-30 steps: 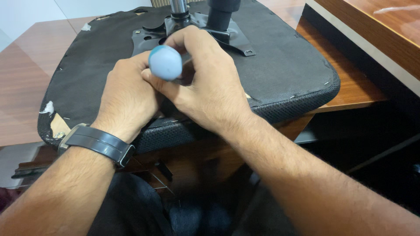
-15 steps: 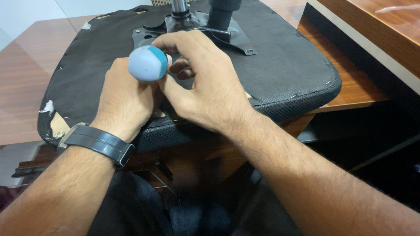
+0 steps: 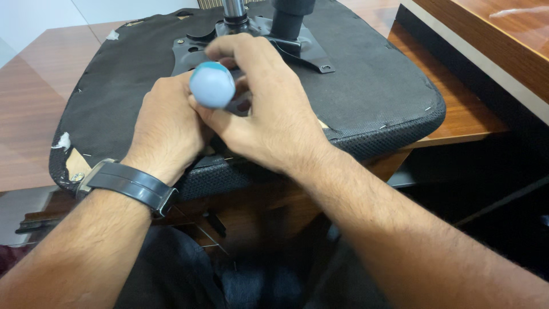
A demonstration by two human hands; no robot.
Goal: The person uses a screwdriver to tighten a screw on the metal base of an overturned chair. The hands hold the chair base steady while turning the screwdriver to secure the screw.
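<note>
Both hands close around a screwdriver with a rounded blue handle (image 3: 212, 84): the right hand (image 3: 269, 111) wraps its shaft side, the left hand (image 3: 168, 123) braces beside it. Its tip, hidden by fingers, points at the black metal mounting plate (image 3: 257, 34) on the upturned chair seat (image 3: 366, 97) lying on the wooden table (image 3: 34, 114). Work on the plate looks unfinished; it sits attached.

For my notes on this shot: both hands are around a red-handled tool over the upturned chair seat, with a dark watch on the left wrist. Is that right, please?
Not quite: the handle is pale blue, not red. The head view shows the left hand and right hand around the blue handle over the upturned chair seat, and the dark watch is on the left wrist.
</note>
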